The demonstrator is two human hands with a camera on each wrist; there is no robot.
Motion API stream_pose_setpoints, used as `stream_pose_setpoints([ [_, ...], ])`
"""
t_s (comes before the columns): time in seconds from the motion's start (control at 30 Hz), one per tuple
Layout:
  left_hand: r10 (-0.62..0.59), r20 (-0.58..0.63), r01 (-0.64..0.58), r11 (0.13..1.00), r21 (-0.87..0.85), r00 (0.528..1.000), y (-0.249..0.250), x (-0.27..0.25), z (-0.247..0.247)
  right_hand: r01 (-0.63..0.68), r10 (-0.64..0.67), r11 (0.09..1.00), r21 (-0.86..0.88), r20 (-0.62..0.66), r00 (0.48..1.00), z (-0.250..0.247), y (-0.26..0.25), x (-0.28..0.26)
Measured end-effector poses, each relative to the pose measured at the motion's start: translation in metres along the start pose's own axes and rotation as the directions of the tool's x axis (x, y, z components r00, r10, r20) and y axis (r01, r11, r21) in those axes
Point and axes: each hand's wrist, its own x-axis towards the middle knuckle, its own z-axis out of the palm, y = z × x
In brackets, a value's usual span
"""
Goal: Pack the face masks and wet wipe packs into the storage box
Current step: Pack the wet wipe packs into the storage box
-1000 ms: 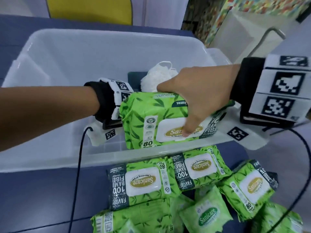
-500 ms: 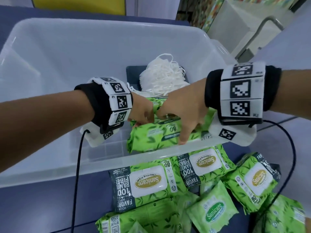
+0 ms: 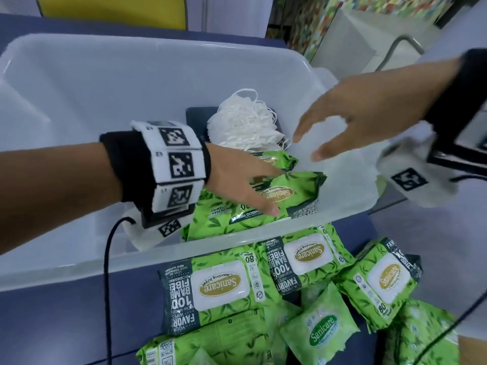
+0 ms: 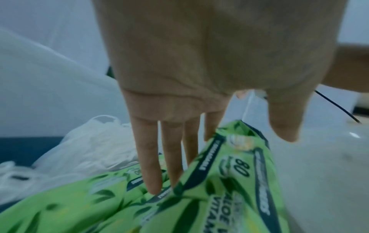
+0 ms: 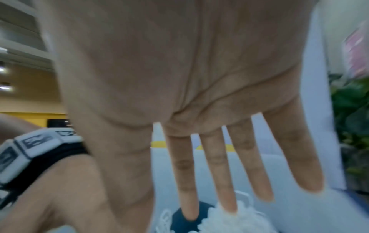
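A translucent storage box fills the upper half of the head view. Inside at its near right lie green wet wipe packs and a stack of white face masks. My left hand lies flat on the top pack with straight fingers against the green wrapper. My right hand hovers above the box, open and empty, its fingers spread over the masks. Several more wipe packs lie on the blue table in front of the box.
The left part of the box holds nothing visible. A black cable hangs from my left wrist across the box's front rim. A yellow chair back stands behind the table. A white table is at the far right.
Both hands set the wipe pack down inside the box. My right hand has let go and risen up and to the right; my left hand now lies flat on the pack.
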Motion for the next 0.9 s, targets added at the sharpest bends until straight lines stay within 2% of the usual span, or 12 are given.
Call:
stream_pose_setpoints([
  [0.07,0.026,-0.028,-0.024,0.996,0.084,0.999,0.01,0.01,0.005,-0.094,0.091,0.994,-0.049,-0.063,0.994,0.022,0.015,-0.017],
  [0.1,0.035,-0.031,-0.032,0.995,0.097,0.999,0.014,0.015,0.006,-0.14,0.138,0.989,-0.041,-0.046,0.989,0.038,0.022,-0.025],
  [0.2,0.036,0.002,-0.036,0.996,0.087,0.999,0.02,0.03,0.001,-0.205,0.206,0.972,0.117,-0.002,0.978,0.086,0.036,-0.028],
  [0.37,0.011,0.034,-0.016,0.987,0.161,0.999,0.031,0.059,0.0,-0.091,0.177,0.925,0.369,-0.207,0.962,0.13,0.035,-0.013],
  [0.57,0.024,0.097,-0.044,0.977,0.21,0.995,0.033,0.087,0.014,-0.035,0.148,0.915,0.401,-0.255,0.956,0.145,0.042,-0.005],
  [0.7,0.101,0.043,-0.108,0.97,0.216,0.994,0.029,0.079,0.016,0.077,0.119,0.878,0.472,-0.372,0.921,0.151,0.041,-0.005],
  [0.73,0.129,0.043,-0.136,0.959,0.247,0.991,0.026,0.072,0.014,0.113,0.119,0.866,0.486,-0.422,0.899,0.153,0.04,-0.005],
  [0.8,0.119,0.121,-0.159,0.894,0.419,0.985,0.019,0.059,0.011,0.169,0.167,0.828,0.535,-0.522,0.836,0.161,0.039,-0.005],
  [0.9,-0.005,0.231,-0.159,0.714,0.682,0.973,0.013,0.048,0.012,0.239,0.28,0.7,0.673,-0.567,0.775,0.173,0.038,-0.002],
])
